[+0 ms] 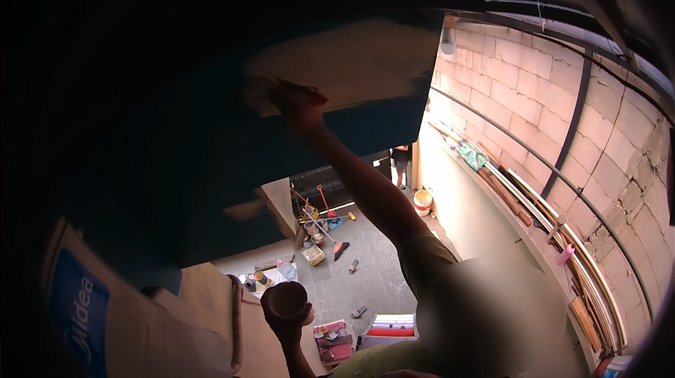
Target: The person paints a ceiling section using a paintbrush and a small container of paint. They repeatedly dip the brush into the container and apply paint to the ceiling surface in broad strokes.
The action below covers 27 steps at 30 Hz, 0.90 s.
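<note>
My right hand (306,107) is raised to the dark blue overhead surface (351,128), fingers closed around a flat tool (278,90) that is too shadowed to identify. The tool is at the left end of a pale beige patch (351,61) on that surface. Lower down, my left hand (281,315) grips a brown cup-shaped container (288,298), its round opening facing up toward me.
At right, pipes and planks (520,202) lie on a ledge along a block wall (520,82). Below are brooms (337,244), a bucket (422,201), a striped step-like object (390,325) and a tiled floor (373,265). A person (401,163) stands in the doorway. A white appliance (140,322) is at lower left.
</note>
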Tool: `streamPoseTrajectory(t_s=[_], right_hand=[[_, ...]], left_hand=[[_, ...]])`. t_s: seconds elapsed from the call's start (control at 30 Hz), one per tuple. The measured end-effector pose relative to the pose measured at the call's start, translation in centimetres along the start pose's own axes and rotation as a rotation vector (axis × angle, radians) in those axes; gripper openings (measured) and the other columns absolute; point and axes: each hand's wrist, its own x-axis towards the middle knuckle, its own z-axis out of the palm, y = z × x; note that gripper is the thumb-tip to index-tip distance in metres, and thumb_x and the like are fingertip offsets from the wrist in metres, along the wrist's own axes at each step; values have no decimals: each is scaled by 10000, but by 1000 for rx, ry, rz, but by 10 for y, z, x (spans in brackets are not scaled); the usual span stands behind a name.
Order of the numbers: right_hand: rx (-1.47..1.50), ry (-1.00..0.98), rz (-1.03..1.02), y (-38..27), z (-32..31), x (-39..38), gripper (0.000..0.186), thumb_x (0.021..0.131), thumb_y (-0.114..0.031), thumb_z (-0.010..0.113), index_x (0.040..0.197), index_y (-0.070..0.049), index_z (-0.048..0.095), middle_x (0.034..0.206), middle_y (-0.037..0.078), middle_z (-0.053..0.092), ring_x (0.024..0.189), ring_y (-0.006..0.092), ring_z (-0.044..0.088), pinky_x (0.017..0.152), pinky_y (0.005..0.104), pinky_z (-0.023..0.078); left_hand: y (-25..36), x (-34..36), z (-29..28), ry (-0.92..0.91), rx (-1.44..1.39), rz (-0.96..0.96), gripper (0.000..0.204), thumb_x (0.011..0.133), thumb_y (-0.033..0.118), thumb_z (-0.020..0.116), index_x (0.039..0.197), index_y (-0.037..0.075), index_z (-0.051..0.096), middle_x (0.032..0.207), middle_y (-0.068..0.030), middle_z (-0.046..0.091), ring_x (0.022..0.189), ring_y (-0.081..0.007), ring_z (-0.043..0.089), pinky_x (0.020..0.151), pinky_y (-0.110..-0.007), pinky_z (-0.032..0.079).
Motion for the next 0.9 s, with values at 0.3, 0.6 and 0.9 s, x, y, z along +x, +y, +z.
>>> streamPoseTrajectory(t_s=[0.3,0.6,0.9], right_hand=[[6,141,511,163,-226,-19,326,923,-255,629,1168,-41,640,861,84,690,653,101,607,589,249,474],[-18,117,667,189,-371,-36,298,927,-277,625,1021,-2,692,712,36,639,581,80,534,534,231,396],[169,55,526,72,-164,-26,317,899,-227,665,1149,-34,652,786,59,682,660,97,623,587,247,491]], left_hand=[[12,11,7,-45,11,54,786,519,69,869,1197,52,474,1114,-99,581,1028,-243,584,909,-384,475],[0,16,6,-54,-91,20,793,517,64,874,1200,58,472,1110,-96,589,1022,-234,592,901,-383,486],[-2,8,2,-30,-38,-1,835,493,61,877,1223,62,472,1120,-92,597,1027,-231,598,908,-384,496]])
